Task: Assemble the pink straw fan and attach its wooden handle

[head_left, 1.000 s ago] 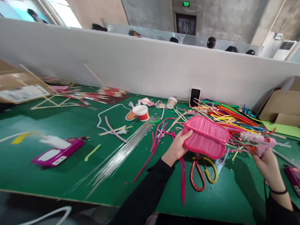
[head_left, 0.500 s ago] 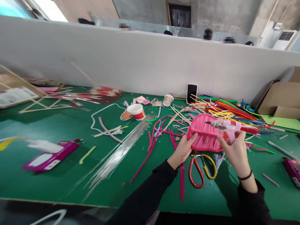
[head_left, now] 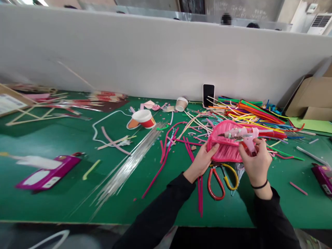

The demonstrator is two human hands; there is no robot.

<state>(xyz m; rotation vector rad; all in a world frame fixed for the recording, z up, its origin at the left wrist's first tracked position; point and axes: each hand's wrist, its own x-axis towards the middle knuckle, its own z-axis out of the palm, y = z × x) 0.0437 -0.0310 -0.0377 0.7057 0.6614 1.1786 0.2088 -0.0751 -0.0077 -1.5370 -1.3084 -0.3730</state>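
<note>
Your left hand point(head_left: 201, 162) was closed on the left edge of the pink pipe-cleaner panel point(head_left: 224, 150), thumb on top. It held the panel tilted just above the green table point(head_left: 64, 193), over the red-and-yellow scissors point(head_left: 220, 178). A second before, your right hand point(head_left: 255, 160) held the pink glue gun point(head_left: 240, 134) well off to the right, clear of the panel. By this moment you had swung it in, fingers wrapped round the grip, with the nozzle pointing left across the panel's upper rim. Whether the tip touched the panel could not be told. The heap of coloured pipe cleaners point(head_left: 254, 116) lay just behind.
</note>
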